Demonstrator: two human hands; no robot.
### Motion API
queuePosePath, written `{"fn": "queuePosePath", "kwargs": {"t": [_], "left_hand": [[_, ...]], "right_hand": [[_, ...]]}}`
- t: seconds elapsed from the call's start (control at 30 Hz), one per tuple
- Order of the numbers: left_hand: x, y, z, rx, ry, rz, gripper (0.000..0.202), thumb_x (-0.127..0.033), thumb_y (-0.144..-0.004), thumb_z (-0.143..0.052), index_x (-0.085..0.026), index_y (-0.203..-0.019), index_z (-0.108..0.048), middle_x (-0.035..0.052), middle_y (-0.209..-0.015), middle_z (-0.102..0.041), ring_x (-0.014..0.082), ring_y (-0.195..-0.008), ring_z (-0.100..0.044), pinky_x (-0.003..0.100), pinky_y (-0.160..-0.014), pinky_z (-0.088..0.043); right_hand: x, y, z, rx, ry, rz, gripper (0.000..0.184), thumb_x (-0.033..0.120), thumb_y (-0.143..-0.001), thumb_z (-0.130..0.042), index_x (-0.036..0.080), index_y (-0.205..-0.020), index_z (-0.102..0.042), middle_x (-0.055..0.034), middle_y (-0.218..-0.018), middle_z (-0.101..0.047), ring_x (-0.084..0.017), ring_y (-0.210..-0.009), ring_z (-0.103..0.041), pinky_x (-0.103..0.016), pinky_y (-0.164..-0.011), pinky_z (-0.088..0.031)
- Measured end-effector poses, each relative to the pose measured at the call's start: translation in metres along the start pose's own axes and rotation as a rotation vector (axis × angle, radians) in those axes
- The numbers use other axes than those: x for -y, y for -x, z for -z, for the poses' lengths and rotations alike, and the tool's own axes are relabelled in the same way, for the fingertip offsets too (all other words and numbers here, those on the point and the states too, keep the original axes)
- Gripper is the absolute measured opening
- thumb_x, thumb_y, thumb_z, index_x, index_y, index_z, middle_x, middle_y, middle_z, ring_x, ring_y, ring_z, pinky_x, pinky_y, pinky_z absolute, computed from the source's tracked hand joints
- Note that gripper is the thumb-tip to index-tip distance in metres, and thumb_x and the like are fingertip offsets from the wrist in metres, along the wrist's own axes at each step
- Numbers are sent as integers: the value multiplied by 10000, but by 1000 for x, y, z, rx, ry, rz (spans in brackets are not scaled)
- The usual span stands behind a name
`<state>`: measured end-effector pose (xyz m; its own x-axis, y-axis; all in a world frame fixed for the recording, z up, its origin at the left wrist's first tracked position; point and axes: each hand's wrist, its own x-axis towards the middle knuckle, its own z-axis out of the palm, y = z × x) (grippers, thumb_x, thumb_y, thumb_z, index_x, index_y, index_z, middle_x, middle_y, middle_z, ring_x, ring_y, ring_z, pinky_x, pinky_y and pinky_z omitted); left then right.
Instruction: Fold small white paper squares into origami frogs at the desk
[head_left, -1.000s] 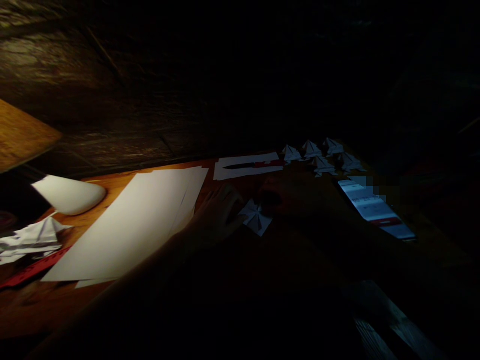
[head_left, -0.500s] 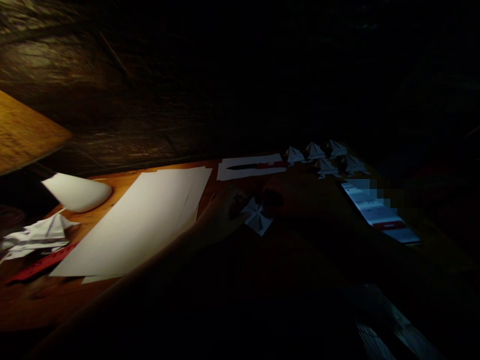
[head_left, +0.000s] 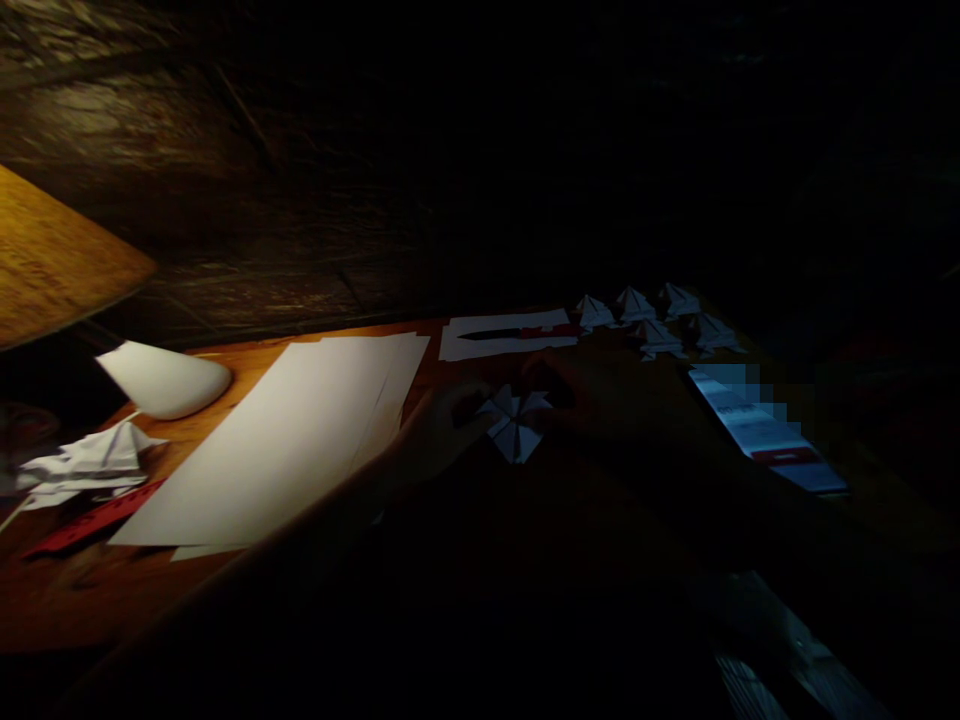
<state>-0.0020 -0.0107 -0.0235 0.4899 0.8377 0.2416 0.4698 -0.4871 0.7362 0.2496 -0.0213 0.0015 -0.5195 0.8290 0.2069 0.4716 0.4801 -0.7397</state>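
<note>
Between my two hands, over the dark middle of the table, is a small folded piece of white paper [head_left: 516, 428] with creases running out from its centre. My left hand [head_left: 448, 415] pinches its left side between thumb and fingers. At its upper right, my right hand [head_left: 559, 385] grips the other side, though deep shadow hides most of those fingers. Beyond my hands, a knife [head_left: 499, 334] with a dark blade and red handle lies on cut white paper [head_left: 469, 350]. Several folded paper figures [head_left: 651, 336] stand in two rows at the back right.
White sheets [head_left: 277, 440] lie stacked on the wooden table [head_left: 45, 600], left of my hands. Further left are a red ruler-like strip [head_left: 97, 520], a larger folded paper [head_left: 97, 460] and a white lamp base [head_left: 165, 380] under its shade [head_left: 60, 260]. A lit phone [head_left: 757, 430] lies right.
The flaps on the far side of the folded paper now stand out to left and right, and its shape has turned slightly. Both hands keep hold of it. The view has shifted a little.
</note>
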Motion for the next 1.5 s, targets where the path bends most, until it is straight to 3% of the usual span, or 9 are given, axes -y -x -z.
{"fn": "queuePosePath", "kwargs": {"t": [0.27,0.57,0.73,0.87,1.0,1.2,1.4,1.5], "left_hand": [[-3,0,-2,22,261,66,224,-331,-841,-687,-189,-1015,-688,44,-995,-744,187,-940,-691,329,-849,-542],[-3,1,-3,94,273,49,264,-337,-817,-701,-184,-1016,-618,28,-920,-696,167,-851,-653,314,-777,-527],[-8,4,-3,151,115,27,252,-338,-867,-641,-191,-1069,-609,37,-964,-690,180,-848,-642,346,-771,-523],[-5,3,-1,49,-194,-148,245,-261,-862,-622,-205,-1100,-613,71,-1076,-663,240,-1008,-615,433,-884,-505],[-6,2,2,41,-382,-298,388,-205,-863,-627,-230,-1243,-558,81,-1214,-603,277,-1159,-553,488,-1000,-470],[-11,4,6,93,-434,-319,611,-164,-862,-629,-256,-1438,-449,93,-1380,-521,289,-1287,-493,495,-1083,-458],[-12,5,8,195,-467,-449,268,-179,-959,-563,-275,-1184,-673,45,-1389,-606,281,-1346,-493,560,-1126,-410],[-11,6,7,237,-432,-444,298,-206,-979,-558,-290,-1241,-675,55,-1362,-641,278,-1346,-517,577,-1140,-407]], "right_hand": [[-3,-2,-6,68,-414,-9,271,359,-886,-686,201,-1100,-633,-86,-1155,-697,-227,-1035,-672,-393,-889,-529],[-5,-6,-8,8,-543,-61,223,277,-819,-746,205,-1019,-681,-63,-1069,-711,-215,-976,-656,-385,-896,-519],[-11,-8,-5,66,-435,-75,258,194,-772,-721,199,-1027,-684,-65,-1046,-727,-223,-958,-677,-387,-856,-543],[-14,-6,-5,27,-206,-31,256,180,-794,-683,193,-1050,-678,-76,-1076,-732,-211,-946,-687,-364,-832,-539],[-10,-4,-4,-2,96,-12,268,170,-807,-671,191,-1075,-681,-72,-1066,-738,-211,-922,-679,-342,-804,-512],[-16,-4,-1,4,221,42,280,171,-770,-719,177,-1050,-706,-93,-1108,-678,-229,-964,-646,-349,-813,-501],[-22,-6,-1,10,249,75,301,200,-781,-748,196,-1079,-705,-84,-1107,-674,-231,-984,-636,-368,-853,-498],[-19,-6,1,16,250,73,307,205,-786,-754,200,-1090,-710,-86,-1110,-682,-238,-1006,-641,-378,-879,-498]]}}
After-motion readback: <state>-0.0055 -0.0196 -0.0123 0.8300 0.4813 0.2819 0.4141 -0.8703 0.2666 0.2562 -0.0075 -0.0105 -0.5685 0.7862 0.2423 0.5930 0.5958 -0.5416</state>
